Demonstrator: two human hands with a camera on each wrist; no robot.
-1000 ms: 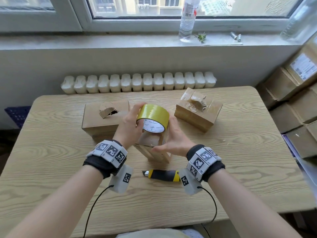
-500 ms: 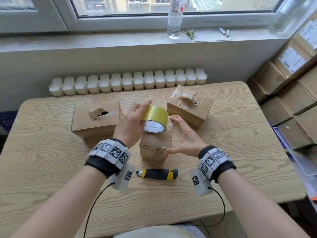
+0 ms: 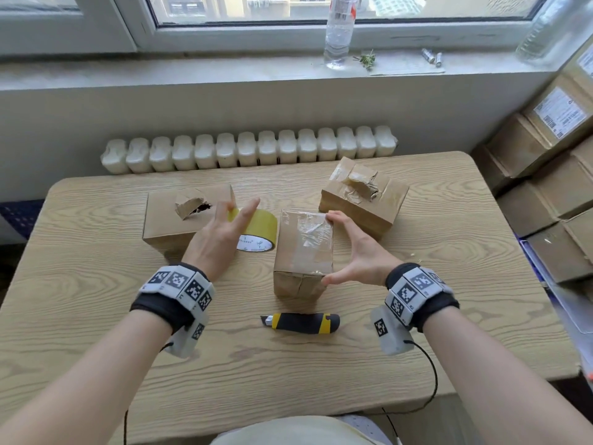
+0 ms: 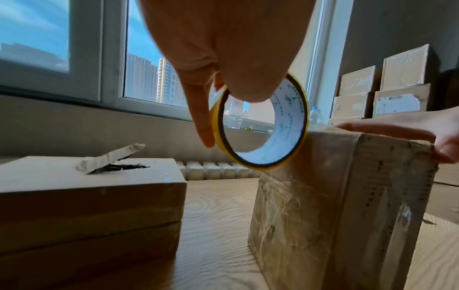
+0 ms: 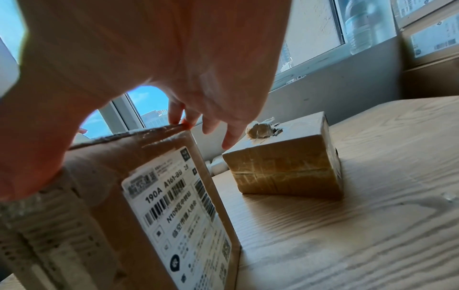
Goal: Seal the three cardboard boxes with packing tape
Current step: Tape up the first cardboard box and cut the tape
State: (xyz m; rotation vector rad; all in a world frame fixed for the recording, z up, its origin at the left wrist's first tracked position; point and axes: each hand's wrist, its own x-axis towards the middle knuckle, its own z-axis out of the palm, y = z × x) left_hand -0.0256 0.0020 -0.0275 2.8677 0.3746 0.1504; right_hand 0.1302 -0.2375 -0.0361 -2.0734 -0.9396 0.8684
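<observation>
Three brown cardboard boxes stand on the wooden table (image 3: 96, 300). The left box (image 3: 167, 220) (image 4: 87, 188) has a torn hole in its top. Crumpled tape covers the top of the right box (image 3: 362, 203) (image 5: 285, 166). The middle box (image 3: 303, 248) (image 4: 335, 206) (image 5: 174, 206) stands between my hands, with clear tape on top. My left hand (image 3: 239, 220) holds the yellow tape roll (image 3: 260, 229) (image 4: 293, 125) in the air against that box's left side. My right hand (image 3: 340, 248) grips the box along its right edge, thumb at the near corner, fingers at the far one.
A yellow and black utility knife (image 3: 300, 322) lies near the front edge, in front of the middle box. More cardboard boxes (image 3: 552, 175) are stacked to the right of the table. A radiator (image 3: 250, 149) runs behind it, and a water bottle (image 3: 338, 30) stands on the sill.
My left hand has carried the tape roll from above the middle box down to its left side. The box's taped top has come into view. My right hand stays on the box.
</observation>
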